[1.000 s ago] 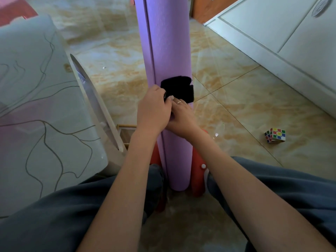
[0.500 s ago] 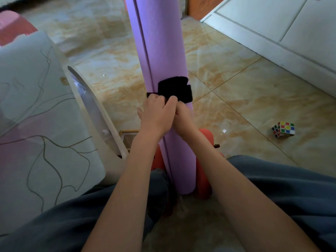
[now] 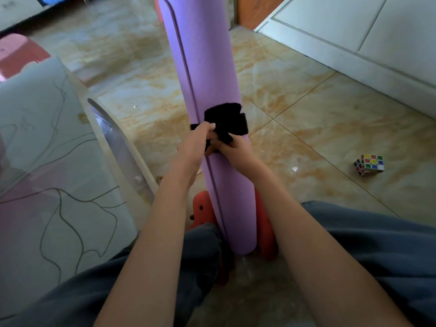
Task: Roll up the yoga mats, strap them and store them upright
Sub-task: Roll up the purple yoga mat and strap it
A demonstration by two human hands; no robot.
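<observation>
Kid: Looking at the purple yoga mat [image 3: 207, 90], is it all rolled up now?

Helper: Yes; it is rolled into 1 tight tube; it stands on its end on the floor [image 3: 306, 138], right between the person's knees; its outer edge runs down the left side of the roll.

Kid: So what is left to do?

Helper: I think the strap is the job right now; a black strap [image 3: 230, 120] goes around the middle of the mat, but it looks bunched and not shut flat yet; after that the mat has to be put away standing up; I can see only 1 mat, so I cannot tell if more are waiting.

Kid: What are the fingers doing?

Helper: The left hand [image 3: 194, 143] has its fingers curled tight; it grips the strap's end at the left side of the roll; the right hand [image 3: 236, 148] is curled too; it pinches a loose flap of the strap against the front of the mat; neither hand is open.

Kid: What is that toy?

Helper: A colour cube [image 3: 370, 164]; it sits on the floor, well apart from the mat.
</observation>
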